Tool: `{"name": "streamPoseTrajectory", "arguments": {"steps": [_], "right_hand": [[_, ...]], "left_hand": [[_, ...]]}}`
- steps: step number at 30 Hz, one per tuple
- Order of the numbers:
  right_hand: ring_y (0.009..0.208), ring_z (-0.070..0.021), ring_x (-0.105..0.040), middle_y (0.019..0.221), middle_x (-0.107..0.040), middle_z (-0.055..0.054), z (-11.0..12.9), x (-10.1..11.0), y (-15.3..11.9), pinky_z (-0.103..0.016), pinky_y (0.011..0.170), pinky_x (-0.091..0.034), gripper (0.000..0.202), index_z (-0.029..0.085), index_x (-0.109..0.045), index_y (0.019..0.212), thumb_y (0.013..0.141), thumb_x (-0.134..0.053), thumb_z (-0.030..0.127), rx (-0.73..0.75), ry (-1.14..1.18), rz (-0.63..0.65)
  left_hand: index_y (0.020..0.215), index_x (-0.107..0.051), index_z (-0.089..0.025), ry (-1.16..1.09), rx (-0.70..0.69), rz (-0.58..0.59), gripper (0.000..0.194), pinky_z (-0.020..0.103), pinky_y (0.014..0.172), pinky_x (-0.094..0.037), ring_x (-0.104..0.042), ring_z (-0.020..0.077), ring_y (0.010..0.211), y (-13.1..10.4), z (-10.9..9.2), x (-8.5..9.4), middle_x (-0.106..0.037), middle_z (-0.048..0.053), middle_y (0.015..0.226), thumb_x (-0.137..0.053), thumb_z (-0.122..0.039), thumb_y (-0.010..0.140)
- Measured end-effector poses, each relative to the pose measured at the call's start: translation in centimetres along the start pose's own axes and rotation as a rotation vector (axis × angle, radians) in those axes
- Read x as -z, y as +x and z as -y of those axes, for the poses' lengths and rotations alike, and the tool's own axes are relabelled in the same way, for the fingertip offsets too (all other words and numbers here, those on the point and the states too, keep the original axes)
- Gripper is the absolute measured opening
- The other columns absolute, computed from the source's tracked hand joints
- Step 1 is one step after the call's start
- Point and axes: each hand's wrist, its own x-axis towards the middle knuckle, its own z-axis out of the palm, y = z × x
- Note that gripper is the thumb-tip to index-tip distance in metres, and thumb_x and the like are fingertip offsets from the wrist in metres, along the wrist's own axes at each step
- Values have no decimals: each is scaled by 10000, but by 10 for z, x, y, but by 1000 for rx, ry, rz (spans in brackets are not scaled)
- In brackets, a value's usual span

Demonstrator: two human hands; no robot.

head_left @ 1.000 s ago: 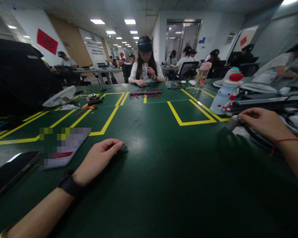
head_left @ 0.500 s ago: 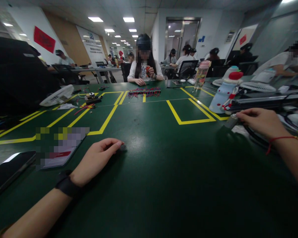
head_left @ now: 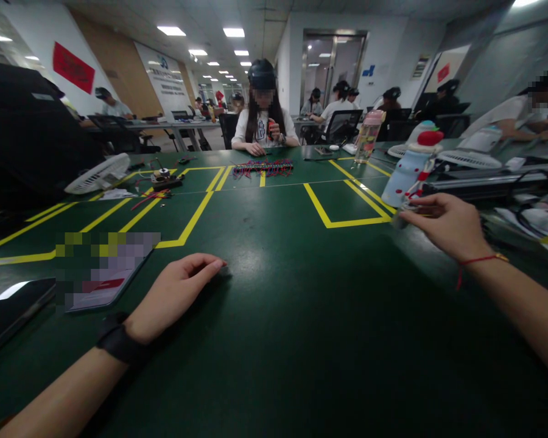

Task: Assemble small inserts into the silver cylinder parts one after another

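The right hand [head_left: 452, 226] pinches a small grey, apparently metal cylinder [head_left: 397, 219] near a light-blue, red-topped bottle [head_left: 400, 176]; likely stiff, light, slick, best held by its sides. The left hand [head_left: 171, 293] pinches a tiny grey piece [head_left: 225, 271] at the dark-green tabletop [head_left: 301, 340].

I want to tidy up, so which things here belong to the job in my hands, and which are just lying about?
In the job:
small grey piece in the left hand
blurred grey object in the right hand

Apparently just lying about:
dark phone
white fan at left
blue bottle with red top
pink-lidded bottle
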Motion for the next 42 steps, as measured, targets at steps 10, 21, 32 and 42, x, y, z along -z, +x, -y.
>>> {"name": "streamPoseTrajectory", "arguments": {"steps": [10,21,32,42], "right_hand": [[1039,-135,-582,1138,-587,-44,128,-63,-124,-296,888,-525,258,216,-602,1024,769,-621,253,528,664,658],[965,-125,-613,1070,-608,-37,119,-74,-130,-300,868,-531,479,224,-441,1151,735,-674,269,380,704,730],[924,-134,-599,1101,-590,-47,113,-70,-124,-301,829,-521,440,231,-504,1185,762,-619,268,444,544,635],[937,-149,-587,1095,-599,-41,114,-71,-124,-319,841,-501,464,243,-511,1193,748,-633,280,478,495,629]], "left_hand": [[943,-678,-243,87,-86,3,350,328,785,-445,-611,229,903,0,-2,-7,-685,32,978,-491,-516,829],[989,-695,-281,-47,-479,86,225,318,833,-457,-575,180,927,-18,-75,-43,-619,28,1011,-514,-343,871],[876,-714,-270,23,-399,50,174,328,786,-441,-568,187,864,-10,-62,-46,-610,21,922,-598,-385,817],[875,-721,-286,154,-423,53,168,371,779,-415,-561,221,868,-9,-52,-73,-645,27,885,-609,-391,806]]}}
